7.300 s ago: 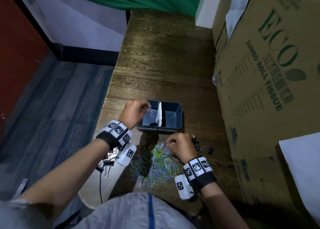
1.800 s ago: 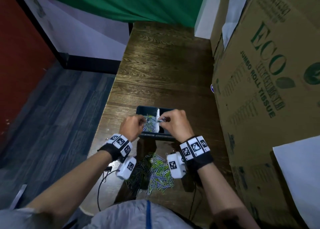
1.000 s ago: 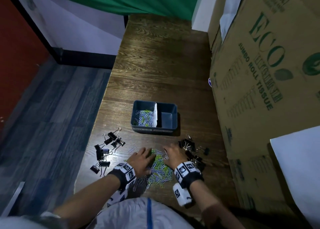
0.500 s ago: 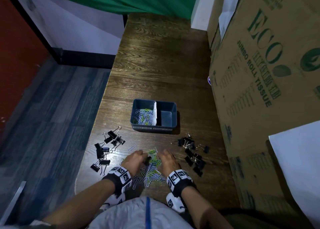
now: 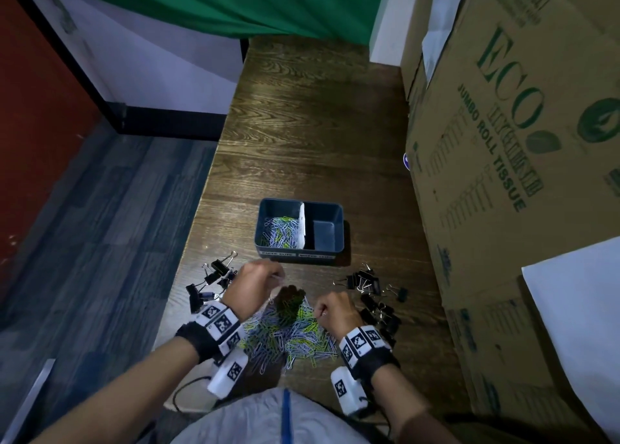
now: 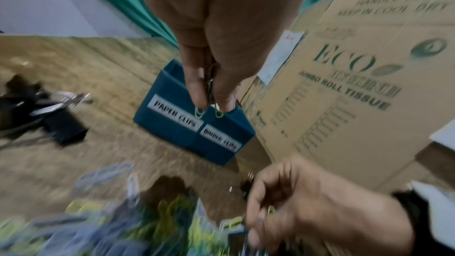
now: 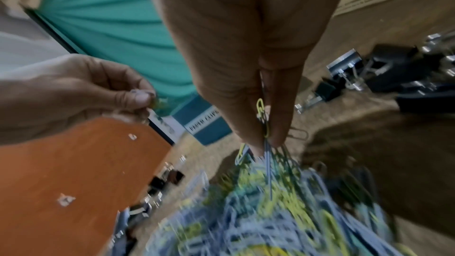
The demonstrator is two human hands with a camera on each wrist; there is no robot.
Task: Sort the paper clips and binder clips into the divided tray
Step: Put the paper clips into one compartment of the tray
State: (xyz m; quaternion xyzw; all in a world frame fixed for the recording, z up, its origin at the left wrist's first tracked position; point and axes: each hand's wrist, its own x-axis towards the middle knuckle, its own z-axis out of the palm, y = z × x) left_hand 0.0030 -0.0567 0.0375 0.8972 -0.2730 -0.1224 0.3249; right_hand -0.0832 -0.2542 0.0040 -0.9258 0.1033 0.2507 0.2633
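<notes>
Both the left hand [image 5: 254, 287] and right hand [image 5: 337, 312] pinch small bunches of paper clips [image 5: 288, 338], so loosely hooked stragglers may drop short of the tray [image 5: 300, 254].

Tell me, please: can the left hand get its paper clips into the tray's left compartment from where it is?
Probably yes. The left hand, pinching paper clips, is just short of the tray, and nothing lies between them; that compartment is open-topped.

Divided tray [image 6: 172, 124], front wall: two white labels, "PAPER CLIPS" [image 6: 174, 112] left, "BINDER CLIPS" [image 6: 220, 140] right. Cardboard box [image 5: 523, 134], green print: "ECO", "JUMBO ROLL TISSUE"; word between them too blurred to read. Box top, left wrist view: "KEEP IN COOL DRY", partly cut off.
</notes>
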